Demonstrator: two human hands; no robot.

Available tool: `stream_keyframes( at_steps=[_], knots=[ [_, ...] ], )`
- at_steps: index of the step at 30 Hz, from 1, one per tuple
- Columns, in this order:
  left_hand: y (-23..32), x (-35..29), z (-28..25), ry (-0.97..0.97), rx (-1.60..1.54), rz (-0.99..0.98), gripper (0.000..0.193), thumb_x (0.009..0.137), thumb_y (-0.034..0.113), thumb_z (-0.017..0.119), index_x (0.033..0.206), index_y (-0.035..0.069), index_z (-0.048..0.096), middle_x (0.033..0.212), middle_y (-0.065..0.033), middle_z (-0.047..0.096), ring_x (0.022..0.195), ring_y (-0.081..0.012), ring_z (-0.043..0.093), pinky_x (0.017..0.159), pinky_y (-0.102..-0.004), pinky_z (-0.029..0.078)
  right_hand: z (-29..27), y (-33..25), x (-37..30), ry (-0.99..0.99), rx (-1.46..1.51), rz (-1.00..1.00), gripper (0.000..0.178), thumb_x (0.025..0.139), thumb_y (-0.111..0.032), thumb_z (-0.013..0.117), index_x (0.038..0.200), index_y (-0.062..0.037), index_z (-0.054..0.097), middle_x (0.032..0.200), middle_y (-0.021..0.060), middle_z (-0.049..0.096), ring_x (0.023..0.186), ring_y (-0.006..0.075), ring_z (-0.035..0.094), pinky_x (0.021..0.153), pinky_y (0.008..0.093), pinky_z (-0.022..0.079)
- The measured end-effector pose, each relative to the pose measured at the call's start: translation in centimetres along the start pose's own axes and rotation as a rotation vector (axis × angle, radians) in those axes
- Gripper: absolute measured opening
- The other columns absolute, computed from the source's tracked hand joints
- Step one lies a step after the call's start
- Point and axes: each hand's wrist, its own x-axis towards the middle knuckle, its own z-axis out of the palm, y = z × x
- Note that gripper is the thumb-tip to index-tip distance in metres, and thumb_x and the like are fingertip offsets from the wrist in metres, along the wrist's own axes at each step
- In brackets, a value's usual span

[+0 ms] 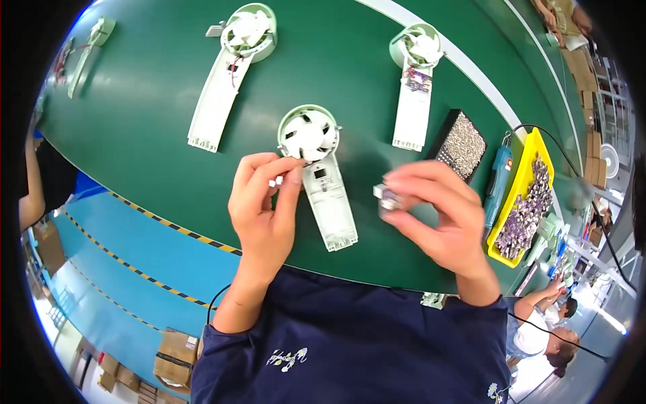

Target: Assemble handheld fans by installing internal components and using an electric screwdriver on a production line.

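Across green worktop (134, 101): working at near edge over opened handheld fan (325, 192), lying betw. both hands, long axis running from fan head (309, 135), upper L, down to handle end (338, 236), lower R. At L hand (261, 205), the nearer: curling fingers, closing thumb & index tips just below fan head, apparently touching, & holding small white pieces (275, 181). At R hand (444, 212), apart from handle, on its R: pinching small silvery part (389, 198), blurring, exact kind unclear. Farther R: black box (445, 135), containing tiny metal pcs (464, 145); yellow tray (533, 145), holding heaped purple-silver parts (521, 222); betw. them, teal power screwdriver (498, 185), lying alongside tray.
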Motion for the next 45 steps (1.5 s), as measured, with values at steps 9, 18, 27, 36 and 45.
stream_keyframes(
  at_steps=[9,18,27,36,45],
  knots=[
    [-0.1,0.3,0.2,0.023,0.035,0.077,0.015,0.085,-0.007,0.071,0.099,-0.001,0.069,0.101,-0.0107,0.058,0.081,-0.0199,0.063,0.066,-0.0302,0.052,3.9,-0.5,4.3,-0.188,-0.419,0.026,0.036,0.073,0.0,0.082,0.107,-0.0056,0.072,0.105,0.0071,0.059,0.09,0.0223,0.063,0.079,0.0329,0.054],
    [-0.4,0.8,0.2,-0.001,0.054,0.174,0.014,0.087,-0.006,0.07,0.099,-0.001,0.069,0.101,-0.0081,0.058,0.078,-0.0128,0.058,0.059,-0.023,0.047,4.7,-0.1,4.4,-0.169,-0.393,0.118,0.035,0.073,-0.002,0.083,0.107,-0.0069,0.072,0.103,0.006,0.057,0.085,0.0188,0.065,0.073,0.0302,0.055],
    [0.0,0.4,0.2,-0.04,0.015,0.119,0.019,0.08,-0.01,0.073,0.096,-0.001,0.069,0.1,-0.0099,0.058,0.078,-0.0193,0.063,0.063,-0.0293,0.052,4.9,-0.1,3.7,-0.163,-0.43,0.133,0.033,0.075,-0.004,0.083,0.106,-0.0092,0.073,0.088,0.0034,0.06,0.066,0.0151,0.06,0.058,0.0282,0.05],
    [-0.6,0.4,0.4,-0.036,-0.012,0.104,0.019,0.081,-0.011,0.072,0.097,-0.001,0.067,0.099,-0.01,0.058,0.076,-0.0173,0.062,0.062,-0.0283,0.052,5.2,0.3,3.9,-0.142,-0.462,0.039,0.029,0.075,-0.006,0.082,0.102,-0.01,0.071,0.074,0.0022,0.057,0.057,0.015,0.055,0.05,0.0295,0.044],
    [0.2,0.7,-0.5,-0.193,0.021,0.207,0.028,0.072,-0.007,0.078,0.097,0.0,0.069,0.104,-0.0102,0.055,0.083,-0.0178,0.066,0.065,-0.0277,0.053,4.8,0.6,4.0,-0.164,-0.348,0.124,0.026,0.078,-0.006,0.079,0.103,-0.0108,0.072,0.072,0.0012,0.055,0.055,0.0143,0.051,0.05,0.03,0.039]
  ],
)
